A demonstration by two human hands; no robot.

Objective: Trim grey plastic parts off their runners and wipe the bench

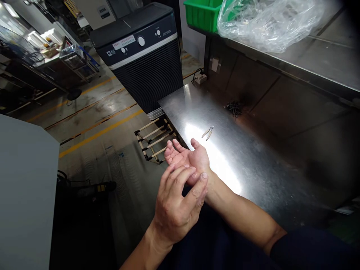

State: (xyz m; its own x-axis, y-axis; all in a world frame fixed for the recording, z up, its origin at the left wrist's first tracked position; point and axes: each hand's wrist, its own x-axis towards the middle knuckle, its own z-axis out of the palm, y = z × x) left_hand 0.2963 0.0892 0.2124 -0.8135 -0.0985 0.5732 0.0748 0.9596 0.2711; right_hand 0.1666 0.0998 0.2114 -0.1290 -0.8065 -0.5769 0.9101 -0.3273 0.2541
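Note:
My left hand reaches in from the lower left, back upward. Its slightly bent fingers and thumb lie against the heel of my right hand and the wrist, with no object seen between them. Palm up, my right hand has its fingers loosely curled and its thumb apart; nothing rests in it. Beyond the hands, a pair of pliers with pale handles lies spread on the shiny metal table. Neither hand touches the pliers.
A small heap of dark pieces lies at the table's back edge. Above stands a shelf with a green bin and clear plastic bags. A black louvred machine and a tube frame stand beyond the table's end.

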